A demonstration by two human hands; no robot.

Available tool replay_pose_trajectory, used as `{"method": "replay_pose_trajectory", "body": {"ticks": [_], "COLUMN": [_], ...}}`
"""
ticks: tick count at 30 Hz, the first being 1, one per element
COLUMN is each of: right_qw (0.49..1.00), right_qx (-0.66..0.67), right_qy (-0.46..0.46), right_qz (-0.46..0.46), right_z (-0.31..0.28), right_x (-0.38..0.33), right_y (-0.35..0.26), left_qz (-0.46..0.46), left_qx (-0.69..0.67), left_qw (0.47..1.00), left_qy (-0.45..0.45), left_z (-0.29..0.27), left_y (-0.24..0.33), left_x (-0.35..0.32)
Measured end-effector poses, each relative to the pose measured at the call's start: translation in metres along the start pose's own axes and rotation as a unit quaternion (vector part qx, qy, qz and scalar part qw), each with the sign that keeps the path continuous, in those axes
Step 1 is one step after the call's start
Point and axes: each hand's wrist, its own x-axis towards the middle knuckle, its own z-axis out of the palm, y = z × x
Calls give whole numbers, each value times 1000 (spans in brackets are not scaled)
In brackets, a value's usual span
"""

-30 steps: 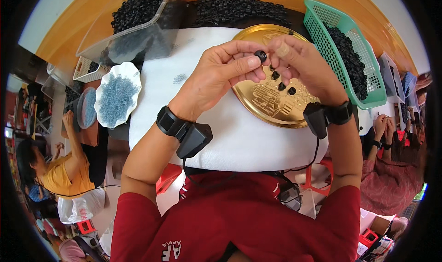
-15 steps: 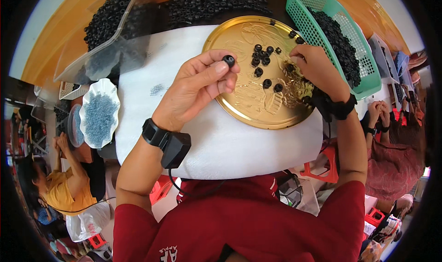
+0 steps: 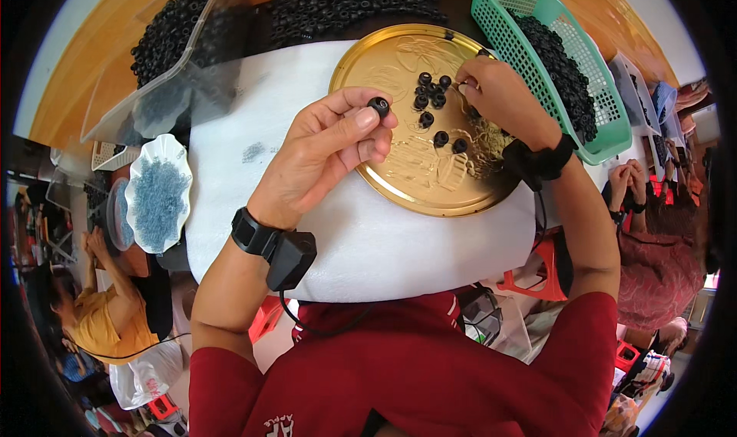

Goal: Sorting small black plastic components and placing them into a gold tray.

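Between the thumb and fingers of my left hand [image 3: 315,149] is a small round black part [image 3: 378,107] with a hole in its face. It is held up over the left edge of a round gold tray [image 3: 384,157]. My right hand [image 3: 513,103] is over the tray's right side, thumb and forefinger pinched together; anything between them is too small to make out. Several similar black parts [image 3: 431,91] lie loose on the tray, just left of my right hand. Small wiry golden bits [image 3: 488,151] are heaped beneath that hand, partly hidden by it.
A green basket [image 3: 614,107] of black pieces stands at the right. Far left are a clear bin [image 3: 188,72] and a white scalloped dish [image 3: 184,214] of bluish grains. More black pieces [image 3: 345,7] lie at the back. Other people sit on both sides.
My right hand has shifted left and slightly up over the tray, toward the loose black parts. The left hand keeps hold of its black part, almost in place.
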Motion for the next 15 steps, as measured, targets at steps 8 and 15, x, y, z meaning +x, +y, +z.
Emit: {"method": "replay_pose_trajectory", "body": {"ticks": [8, 15], "right_qw": [914, 818], "right_qx": [403, 569], "right_qy": [-24, -83], "right_qz": [44, 16], "right_z": [-31, -26], "right_x": [7, 10], "right_y": [-62, -96], "left_qz": [19, 73], "left_qx": [21, 43], "left_qw": [999, 996], "left_qy": [28, 36], "left_z": [11, 15], "left_y": [3, 10], "left_x": [-4, -6]}}
